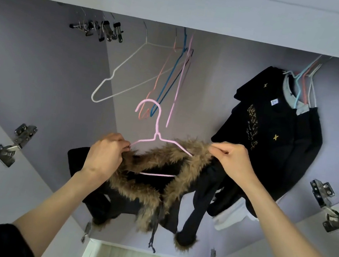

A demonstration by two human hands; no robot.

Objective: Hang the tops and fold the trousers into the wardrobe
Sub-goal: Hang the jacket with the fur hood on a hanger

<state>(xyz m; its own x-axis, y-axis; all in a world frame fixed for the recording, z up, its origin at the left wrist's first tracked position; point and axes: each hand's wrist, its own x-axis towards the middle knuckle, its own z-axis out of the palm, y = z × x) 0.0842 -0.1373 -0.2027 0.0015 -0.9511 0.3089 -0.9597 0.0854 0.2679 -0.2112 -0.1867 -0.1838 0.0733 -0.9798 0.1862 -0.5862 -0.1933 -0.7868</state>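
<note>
Wardrobe (41, 65); fur-hidden pink hanger (157, 124) shoulders.

Held coat (156, 183) hangs left of, seemingly before, hung sweater (273, 130).

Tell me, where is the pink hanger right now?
In the head view, the pink hanger sits mid-frame inside the furry coat, held between the left hand and right hand, below the empty hangers.

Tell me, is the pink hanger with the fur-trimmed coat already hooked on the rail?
No, the pink hanger hangs free below the rail, its coat held by both hands.
</note>
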